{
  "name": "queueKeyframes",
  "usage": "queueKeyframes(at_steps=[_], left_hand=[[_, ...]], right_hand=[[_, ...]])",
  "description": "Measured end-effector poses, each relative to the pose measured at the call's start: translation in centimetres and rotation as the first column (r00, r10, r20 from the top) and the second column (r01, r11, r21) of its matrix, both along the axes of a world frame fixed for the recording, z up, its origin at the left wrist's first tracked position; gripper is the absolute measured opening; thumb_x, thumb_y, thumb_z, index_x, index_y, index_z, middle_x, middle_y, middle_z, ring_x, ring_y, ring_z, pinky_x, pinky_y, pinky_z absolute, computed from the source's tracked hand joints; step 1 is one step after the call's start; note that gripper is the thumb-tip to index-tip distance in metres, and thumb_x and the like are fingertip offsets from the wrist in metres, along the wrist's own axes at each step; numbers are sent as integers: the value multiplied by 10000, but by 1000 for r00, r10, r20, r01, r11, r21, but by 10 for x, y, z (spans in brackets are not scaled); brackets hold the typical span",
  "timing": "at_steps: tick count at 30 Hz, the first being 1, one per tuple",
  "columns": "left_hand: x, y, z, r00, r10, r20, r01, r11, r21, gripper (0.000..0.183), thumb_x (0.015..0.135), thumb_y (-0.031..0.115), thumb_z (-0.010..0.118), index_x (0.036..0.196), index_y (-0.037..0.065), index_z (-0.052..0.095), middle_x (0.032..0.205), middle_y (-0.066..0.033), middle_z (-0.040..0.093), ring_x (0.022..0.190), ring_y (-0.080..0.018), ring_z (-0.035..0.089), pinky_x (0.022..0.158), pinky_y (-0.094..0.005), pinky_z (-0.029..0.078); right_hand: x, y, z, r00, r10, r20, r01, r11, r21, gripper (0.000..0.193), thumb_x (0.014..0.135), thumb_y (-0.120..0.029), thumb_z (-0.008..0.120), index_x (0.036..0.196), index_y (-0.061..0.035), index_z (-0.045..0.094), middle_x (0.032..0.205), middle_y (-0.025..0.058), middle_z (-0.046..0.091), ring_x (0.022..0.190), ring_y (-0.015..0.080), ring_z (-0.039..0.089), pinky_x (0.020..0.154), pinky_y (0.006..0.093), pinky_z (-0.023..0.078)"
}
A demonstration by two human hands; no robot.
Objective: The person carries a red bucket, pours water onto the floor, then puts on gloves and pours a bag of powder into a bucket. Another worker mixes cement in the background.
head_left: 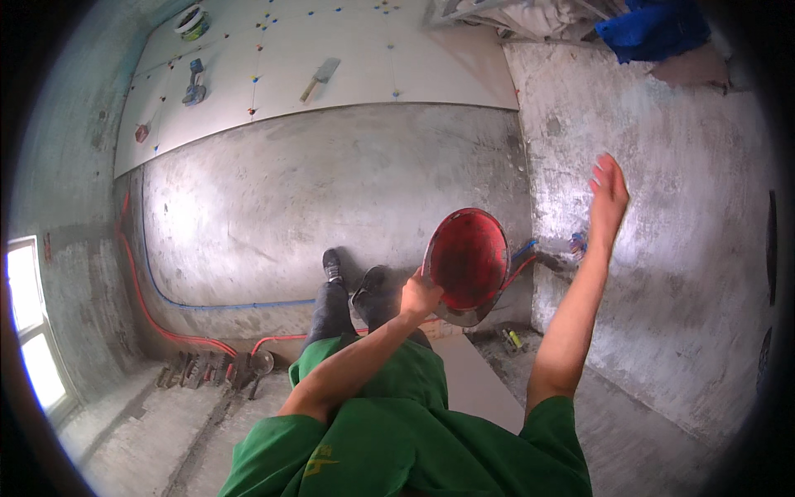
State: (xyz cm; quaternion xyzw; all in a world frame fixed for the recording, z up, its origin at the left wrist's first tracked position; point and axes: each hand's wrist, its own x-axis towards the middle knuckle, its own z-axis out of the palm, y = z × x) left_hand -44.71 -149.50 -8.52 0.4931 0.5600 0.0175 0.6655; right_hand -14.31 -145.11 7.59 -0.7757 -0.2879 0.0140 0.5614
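Bucket point(469, 258) hangs right of the legs point(330, 311), left grip point(421, 296) pinching its rim; right grip point(610, 189) bare, loosely spread near wall point(671, 182). Likely bucket-holding step, next move needs steady rim hold

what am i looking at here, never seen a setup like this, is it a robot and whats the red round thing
No robot: these are a person's bare hands, seen from above by a wide fisheye camera worn on the head, which bends straight edges. There is just this one view. The left hand grips the rim of a tub with a red inside. The right hand is raised and seems to hold nothing. Beyond the bare concrete floor, a flat-bladed trowel, a cordless drill and a small bucket sit on pale tiles.
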Motion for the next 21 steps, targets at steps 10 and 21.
queueKeyframes(at_steps=[10, 21], left_hand=[[-36, 12, 17, 977, 201, 66, -202, 979, 16, 536, 664, 154, 590, 1180, 26, 523, 812, -234, 644, 802, -318, 652, 723, -382, 502], [-121, 39, 18, 903, 422, 81, -424, 906, 7, 468, 694, 126, 612, 1143, 18, 536, 862, -202, 653, 825, -281, 646, 738, -366, 496]], right_hand=[[-142, -57, -206, 963, 143, -229, -263, 693, -672, 253, 833, -214, 581, 975, -4, 582, 915, 167, 646, 839, 279, 630, 750, 355, 489], [-285, 137, -17, 670, 655, -349, -742, 612, -274, 318, 951, -290, 444, 921, -15, 600, 763, 30, 608, 655, 94, 572, 577, 229, 486]])
